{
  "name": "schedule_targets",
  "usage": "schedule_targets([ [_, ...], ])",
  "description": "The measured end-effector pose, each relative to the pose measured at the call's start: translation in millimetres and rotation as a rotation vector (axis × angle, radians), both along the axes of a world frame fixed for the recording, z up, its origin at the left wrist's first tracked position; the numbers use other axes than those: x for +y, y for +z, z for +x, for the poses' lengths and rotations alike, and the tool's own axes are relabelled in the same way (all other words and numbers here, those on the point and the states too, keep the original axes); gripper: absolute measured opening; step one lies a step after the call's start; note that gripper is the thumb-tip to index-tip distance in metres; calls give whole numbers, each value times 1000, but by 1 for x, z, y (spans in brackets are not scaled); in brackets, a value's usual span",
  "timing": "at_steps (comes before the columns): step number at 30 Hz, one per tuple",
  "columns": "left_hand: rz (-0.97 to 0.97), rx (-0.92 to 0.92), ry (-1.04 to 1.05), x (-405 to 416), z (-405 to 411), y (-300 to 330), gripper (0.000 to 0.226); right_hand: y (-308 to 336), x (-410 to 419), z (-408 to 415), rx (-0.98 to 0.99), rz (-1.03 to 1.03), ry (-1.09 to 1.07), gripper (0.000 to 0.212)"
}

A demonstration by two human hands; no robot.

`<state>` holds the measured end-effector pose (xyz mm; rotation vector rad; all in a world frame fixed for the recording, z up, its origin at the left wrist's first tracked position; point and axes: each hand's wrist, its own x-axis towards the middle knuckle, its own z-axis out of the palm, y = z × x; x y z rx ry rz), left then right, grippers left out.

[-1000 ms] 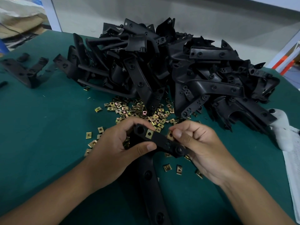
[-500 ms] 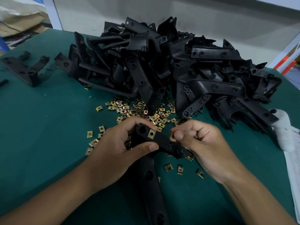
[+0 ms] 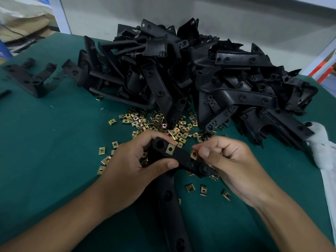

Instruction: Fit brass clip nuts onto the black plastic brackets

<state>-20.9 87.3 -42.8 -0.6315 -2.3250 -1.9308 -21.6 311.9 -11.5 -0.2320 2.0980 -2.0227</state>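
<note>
- Black plastic bracket [image 3: 181,159]: a matte, angled part held above the tabletop between both hands; its short upper arm carries round holes, and its long arm [image 3: 172,215] runs down toward the viewer.
- Fitted clip nut [image 3: 170,149]: a square brass piece with a centre hole, seated on the far edge of the upper arm, beside a large round hole.
- Left hand [image 3: 131,166]: grip closed round the bracket's left end, thumb pressed on the near face, fingers curled over the far edge.
- Right hand [image 3: 231,160]: grip pinching a second clip nut [image 3: 194,154] between thumb and forefinger, against the bracket's far edge near its elbow.
- Loose clip nuts [image 3: 160,122]: a scatter of brass squares on the tabletop just beyond the hands, with a few near the wrists.
- Pile of brackets [image 3: 200,79]: a tangled black heap behind the nuts.
- Tabletop [image 3: 45,151]: covered in dark green cloth.
- Separate bracket [image 3: 29,79]: lies apart at far left.
- White cloth [image 3: 323,151]: at the right edge.
- Pale wall [image 3: 236,19]: behind the tabletop.
</note>
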Motion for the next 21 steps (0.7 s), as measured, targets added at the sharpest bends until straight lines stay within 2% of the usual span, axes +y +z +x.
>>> schedule_targets([
  [12, 72, -13, 34, -1, 1, -4, 26, 6, -1, 6, 38, -8, 148, 41],
  [15, 80, -10, 38, 0, 2, -5, 26, 6, -3, 9, 64, 61, 113, 37],
  [21, 76, 9, 65, 6, 9, 3, 24, 21, -3, 21, 64, 61, 34, 29],
])
